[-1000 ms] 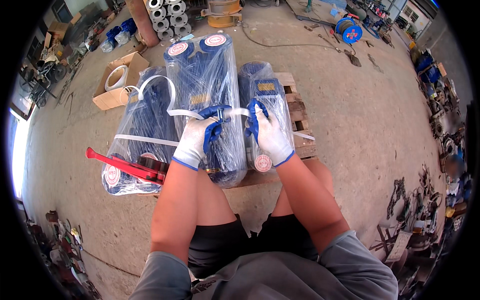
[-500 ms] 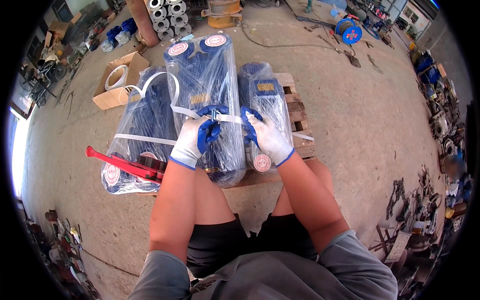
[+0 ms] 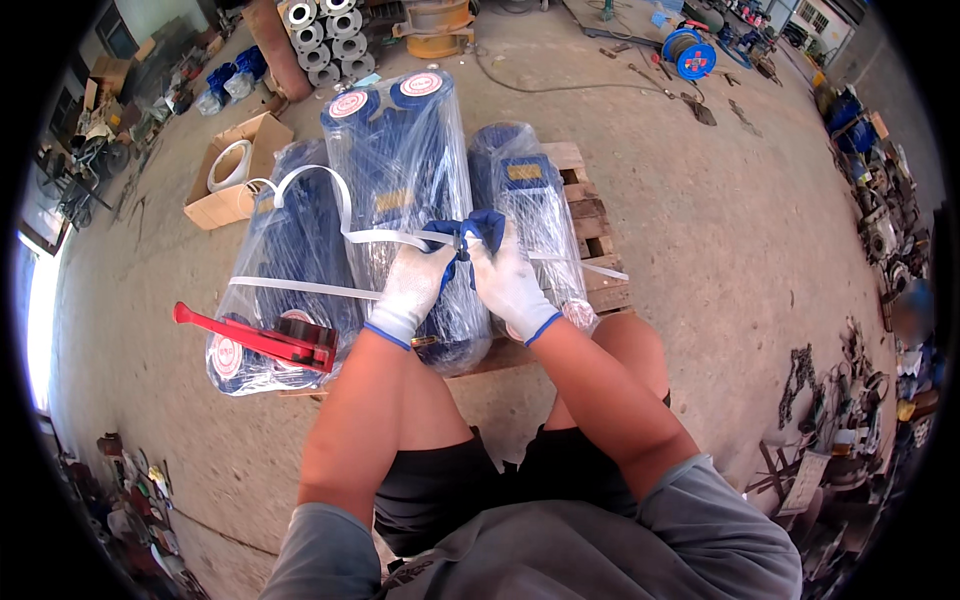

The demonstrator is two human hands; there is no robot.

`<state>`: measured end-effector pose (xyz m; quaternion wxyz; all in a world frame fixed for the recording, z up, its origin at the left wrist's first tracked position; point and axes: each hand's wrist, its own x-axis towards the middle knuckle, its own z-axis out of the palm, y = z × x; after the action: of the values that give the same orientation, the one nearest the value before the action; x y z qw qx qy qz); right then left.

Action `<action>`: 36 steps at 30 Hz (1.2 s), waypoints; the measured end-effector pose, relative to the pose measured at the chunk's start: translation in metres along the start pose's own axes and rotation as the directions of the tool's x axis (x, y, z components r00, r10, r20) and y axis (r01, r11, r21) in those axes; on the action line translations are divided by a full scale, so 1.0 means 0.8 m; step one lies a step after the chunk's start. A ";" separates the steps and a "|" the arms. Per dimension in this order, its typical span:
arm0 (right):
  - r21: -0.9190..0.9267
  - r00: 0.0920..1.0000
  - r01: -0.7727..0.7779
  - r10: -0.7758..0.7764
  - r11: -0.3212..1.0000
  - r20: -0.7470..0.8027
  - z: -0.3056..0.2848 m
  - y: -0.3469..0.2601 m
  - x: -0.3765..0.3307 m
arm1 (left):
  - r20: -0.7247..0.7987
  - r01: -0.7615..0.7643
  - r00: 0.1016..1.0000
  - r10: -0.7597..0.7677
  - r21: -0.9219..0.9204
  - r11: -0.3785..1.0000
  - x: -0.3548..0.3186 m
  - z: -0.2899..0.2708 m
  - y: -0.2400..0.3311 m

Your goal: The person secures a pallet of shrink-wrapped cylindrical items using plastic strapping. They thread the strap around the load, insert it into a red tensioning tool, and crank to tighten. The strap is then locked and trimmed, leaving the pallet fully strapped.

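My left hand [image 3: 415,282], in a white glove with blue fingers, is closed on a white packing strap [image 3: 385,237] above the middle bundle. Beside it my right hand [image 3: 508,280], gloved alike, pinches at a small metal buckle [image 3: 462,248], mostly covered by the fingers. The strap loops up on the left and crosses the film-wrapped blue metal parts: a left bundle [image 3: 300,235], a taller middle bundle [image 3: 400,140] and a right bundle [image 3: 522,205]. A red-handled strapping tool [image 3: 250,335] rests on the left bundle near my left forearm.
Under the bundles lies a wooden pallet [image 3: 590,215]. An open cardboard box [image 3: 215,205] with a white strap roll [image 3: 231,165] stands at left. Stacked grey flanges [image 3: 325,40] and a blue cable reel [image 3: 690,55] are farther off. Scrap metal [image 3: 870,215] lines the right wall.
My right hand has moved left along the strap to meet my left hand at the buckle. The left hand has shifted slightly right, and its strap end has been drawn closer to the buckle.
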<state>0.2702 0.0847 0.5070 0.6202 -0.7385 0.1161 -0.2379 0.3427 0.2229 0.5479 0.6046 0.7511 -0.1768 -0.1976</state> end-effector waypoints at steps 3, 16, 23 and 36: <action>0.122 0.998 0.067 -0.067 0.990 -0.009 0.001 -0.004 0.003 | -0.025 -0.048 0.998 0.051 0.111 0.993 -0.005 0.002 0.003; -0.241 0.891 0.348 -0.240 0.906 0.384 -0.055 -0.080 -0.001 | 0.062 -0.133 0.990 0.124 0.163 0.978 -0.001 0.001 0.000; -0.187 0.829 0.308 -0.167 0.933 0.533 -0.086 -0.052 0.010 | 0.179 -0.153 0.976 0.120 0.187 0.970 -0.020 0.015 0.018; -0.070 0.965 0.176 -0.158 0.982 0.210 -0.063 -0.019 -0.025 | 0.165 -0.017 0.985 -0.049 0.378 0.926 -0.004 0.009 -0.014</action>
<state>0.2261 0.0541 0.5234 0.5732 -0.7928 -0.0005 -0.2072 0.3363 0.2208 0.5359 0.4293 0.8351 -0.2568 -0.2288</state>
